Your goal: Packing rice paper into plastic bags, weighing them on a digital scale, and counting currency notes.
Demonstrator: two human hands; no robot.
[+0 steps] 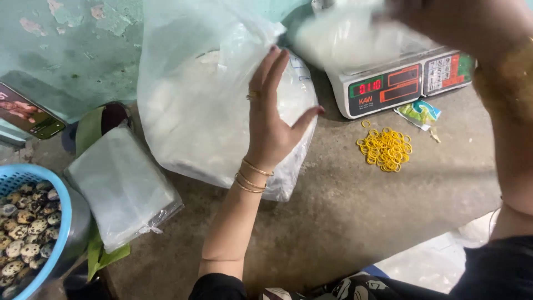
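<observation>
Left hand (270, 119) is spread wide, fingers (273, 69) fanned and thumb out, palm laid flat against the face of the big clear plastic bag (200, 94) of white grains — pressing, not pinching, nothing closed inside it. I take that bag as my landmark: it stands tall and slightly leaning, long axis running up from the concrete floor (361, 205) toward the green wall (72, 50), mouth at the top. The left hand sits on its right flank, about mid-height, so it is plainly the nearer one. My right hand (422, 16) is up and to the right of the bag, over the electronic scale (400, 83), badly blurred; it seems to be at a smaller white bag (344, 39) on the scale pan, but I cannot tell whether the fingers are closed on it. Right of the big bag, below the scale, lies a heap of yellow rubber bands (386, 149). Left of it, a stack of folded plastic bags (119, 186), then a blue basket (53, 194) of speckled quail eggs (25, 233).
</observation>
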